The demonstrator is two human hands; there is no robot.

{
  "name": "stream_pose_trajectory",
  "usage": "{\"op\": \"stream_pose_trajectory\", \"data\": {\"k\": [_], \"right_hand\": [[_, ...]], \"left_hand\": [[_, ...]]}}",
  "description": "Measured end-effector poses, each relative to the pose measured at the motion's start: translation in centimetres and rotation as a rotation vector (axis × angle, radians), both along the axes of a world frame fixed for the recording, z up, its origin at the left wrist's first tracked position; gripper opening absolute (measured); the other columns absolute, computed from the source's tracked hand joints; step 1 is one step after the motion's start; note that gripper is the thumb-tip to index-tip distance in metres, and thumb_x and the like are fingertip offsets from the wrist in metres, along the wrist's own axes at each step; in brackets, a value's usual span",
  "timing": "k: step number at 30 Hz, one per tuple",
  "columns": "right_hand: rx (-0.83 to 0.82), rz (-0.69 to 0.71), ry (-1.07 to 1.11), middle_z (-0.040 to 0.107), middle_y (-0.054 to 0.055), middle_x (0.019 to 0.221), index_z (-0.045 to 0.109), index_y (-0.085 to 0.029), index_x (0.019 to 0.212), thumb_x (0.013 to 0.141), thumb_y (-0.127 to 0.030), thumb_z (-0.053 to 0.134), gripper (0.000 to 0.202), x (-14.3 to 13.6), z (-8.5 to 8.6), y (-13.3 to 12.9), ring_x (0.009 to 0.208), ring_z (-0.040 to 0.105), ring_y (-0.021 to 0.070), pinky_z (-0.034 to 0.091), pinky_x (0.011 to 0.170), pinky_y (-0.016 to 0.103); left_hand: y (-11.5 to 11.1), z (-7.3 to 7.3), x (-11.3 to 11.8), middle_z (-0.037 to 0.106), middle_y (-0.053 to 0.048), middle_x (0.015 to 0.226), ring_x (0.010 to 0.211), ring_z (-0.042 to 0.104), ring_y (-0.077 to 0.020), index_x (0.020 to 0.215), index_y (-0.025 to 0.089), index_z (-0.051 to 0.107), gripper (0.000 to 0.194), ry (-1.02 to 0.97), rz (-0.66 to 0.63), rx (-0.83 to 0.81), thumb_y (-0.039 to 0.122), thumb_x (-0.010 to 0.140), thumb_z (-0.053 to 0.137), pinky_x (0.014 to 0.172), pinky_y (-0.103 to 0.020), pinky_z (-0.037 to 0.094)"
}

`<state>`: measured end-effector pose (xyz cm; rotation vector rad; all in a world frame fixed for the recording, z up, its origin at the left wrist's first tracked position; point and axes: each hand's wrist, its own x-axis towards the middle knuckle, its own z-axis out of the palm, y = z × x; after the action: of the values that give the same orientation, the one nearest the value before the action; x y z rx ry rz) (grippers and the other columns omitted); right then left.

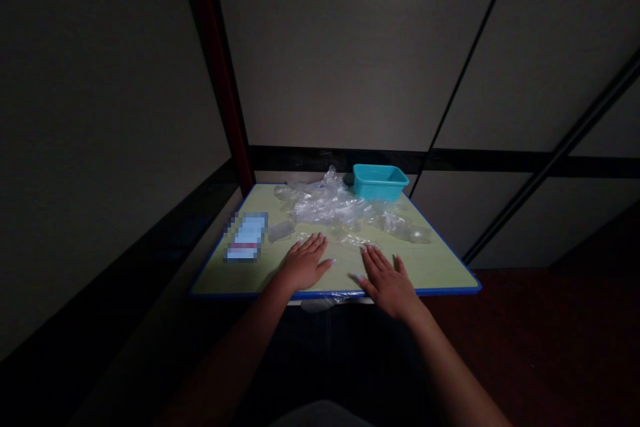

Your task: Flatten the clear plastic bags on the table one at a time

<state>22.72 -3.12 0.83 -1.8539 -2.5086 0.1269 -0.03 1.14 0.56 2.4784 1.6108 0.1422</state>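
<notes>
My left hand (303, 265) lies palm down near the front edge of the pale yellow-green table (445, 270), its fingers spread and holding nothing. To its right, my right hand (387, 280) also rests palm down at the front edge, open, with the fingers apart. Just beyond both hands is a heap of crumpled clear plastic (325, 205), with a clear piece (403, 228) stretching to the right. A small translucent item (281, 231) lies left of the heap. At the back right, a turquoise basket (381, 185) stands upright beside the plastic.
A blurred-out rectangular thing like a phone (247, 237) lies at the table's left. Some clear plastic (320, 304) hangs below the front edge between my hands. Grey panelled walls (340, 47) stand behind and to the left of the table.
</notes>
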Motion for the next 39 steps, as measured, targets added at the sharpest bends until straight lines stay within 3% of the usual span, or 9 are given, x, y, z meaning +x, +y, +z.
{"op": "stream_pose_trajectory", "data": {"k": [10,29,36,39], "right_hand": [[0.003,0.003,-0.001,0.01,0.008,0.154,0.01,-0.018,0.149,0.093,-0.056,0.021,0.068,0.1,-0.2,0.1,0.142,0.008,0.0222,0.007,0.111,0.055],[0.008,0.041,0.029,0.011,0.008,0.154,0.012,-0.019,0.149,0.093,-0.058,0.017,0.068,0.1,0.1,-0.1,0.142,0.009,0.0227,0.005,0.11,0.057],[0.013,-0.116,0.072,0.013,0.012,0.153,0.012,-0.012,0.149,0.093,-0.058,0.014,0.072,0.0,0.0,0.1,0.142,0.011,0.0218,0.005,0.111,0.054],[0.007,-0.118,0.069,0.012,0.011,0.154,0.012,-0.013,0.149,0.092,-0.06,0.014,0.073,0.1,0.0,0.2,0.142,0.01,0.022,0.004,0.111,0.055]], "left_hand": [[0.0,0.0,-1.9,0.014,-0.004,0.155,0.143,0.01,-0.0201,0.147,0.026,0.021,0.061,0.032,0.059,0.007,0.054,0.094,0.027,0.112,-0.044,0.014],[-1.1,0.3,-2.2,0.008,-0.008,0.155,0.143,0.007,-0.0246,0.148,0.025,0.018,0.064,0.08,0.103,-0.03,0.056,0.093,0.027,0.111,-0.051,0.014],[-1.4,0.0,-2.1,0.009,-0.008,0.155,0.143,0.007,-0.0254,0.148,0.025,0.019,0.064,0.093,0.136,0.0,0.055,0.093,0.029,0.111,-0.05,0.014],[-1.4,-0.1,-2.2,0.01,-0.007,0.155,0.143,0.007,-0.0259,0.148,0.025,0.019,0.063,0.103,0.135,0.004,0.054,0.093,0.03,0.111,-0.05,0.015]]}}
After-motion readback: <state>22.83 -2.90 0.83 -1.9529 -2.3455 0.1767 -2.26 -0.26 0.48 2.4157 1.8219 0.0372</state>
